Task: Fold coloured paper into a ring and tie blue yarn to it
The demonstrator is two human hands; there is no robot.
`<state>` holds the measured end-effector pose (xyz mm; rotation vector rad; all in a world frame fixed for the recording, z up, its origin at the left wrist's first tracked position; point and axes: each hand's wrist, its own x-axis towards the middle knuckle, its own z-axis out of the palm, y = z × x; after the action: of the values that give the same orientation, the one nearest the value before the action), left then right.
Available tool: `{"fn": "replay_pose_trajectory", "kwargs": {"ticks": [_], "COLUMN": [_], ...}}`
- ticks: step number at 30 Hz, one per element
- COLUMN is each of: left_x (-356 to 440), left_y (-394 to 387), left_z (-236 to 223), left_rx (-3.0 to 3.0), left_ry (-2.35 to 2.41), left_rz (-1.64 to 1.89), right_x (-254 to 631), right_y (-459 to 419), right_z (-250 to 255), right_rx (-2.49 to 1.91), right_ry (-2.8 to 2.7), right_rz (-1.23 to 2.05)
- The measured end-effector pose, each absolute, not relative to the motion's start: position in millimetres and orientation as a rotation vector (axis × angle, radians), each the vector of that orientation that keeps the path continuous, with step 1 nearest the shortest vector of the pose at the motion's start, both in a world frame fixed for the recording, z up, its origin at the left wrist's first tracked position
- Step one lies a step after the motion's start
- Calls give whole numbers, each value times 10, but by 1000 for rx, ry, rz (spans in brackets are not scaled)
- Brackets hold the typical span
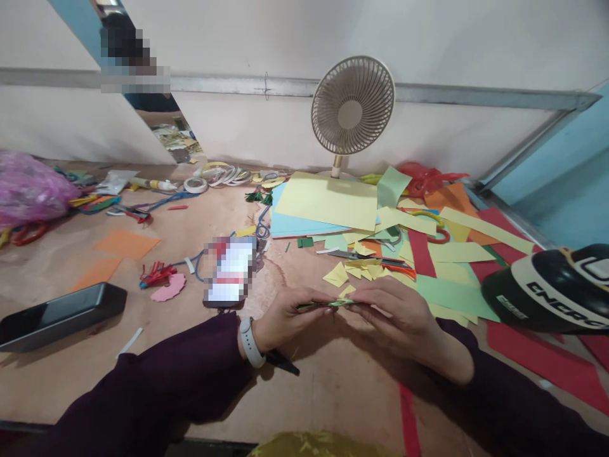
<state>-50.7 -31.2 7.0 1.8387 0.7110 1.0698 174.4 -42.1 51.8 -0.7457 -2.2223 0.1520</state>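
Above the near middle of the table, my left hand [285, 315] and my right hand [404, 312] pinch a thin green folded paper piece [339, 303] between them. Seen nearly edge-on, its shape is hard to make out. Just beyond the fingers lie small cut yellow paper pieces [335, 275] and a box cutter [364, 258]. A dark pointed object [285, 364] rests under my left wrist, partly hidden by it. To the left of my left hand is a phone [231, 273] with a lit, blurred screen.
A fan [353, 108] stands at the back wall, behind large yellow sheets [328, 200]. Coloured paper strips [457, 252] cover the right side beside a black bottle [514, 292]. On the left are a dark box-shaped device [61, 314], orange paper [126, 243] and a pink plastic bag [33, 190].
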Motion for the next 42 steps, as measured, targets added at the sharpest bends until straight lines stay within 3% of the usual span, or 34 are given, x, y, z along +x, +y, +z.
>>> {"fn": "replay_pose_trajectory", "kwargs": {"ticks": [12, 29, 42], "left_x": [-495, -461, -461], "left_y": [-317, -324, -327], "left_z": [85, 102, 55], "left_rx": [1804, 1563, 1484], "left_ry": [716, 844, 900], "left_rz": [1067, 1030, 971], "right_x": [1750, 1784, 1798], "right_y": [-403, -391, -384], "right_z": [483, 470, 482], "right_rx": [-675, -467, -406], "right_ry": [-2247, -2418, -2445], "right_rz": [144, -402, -500]}}
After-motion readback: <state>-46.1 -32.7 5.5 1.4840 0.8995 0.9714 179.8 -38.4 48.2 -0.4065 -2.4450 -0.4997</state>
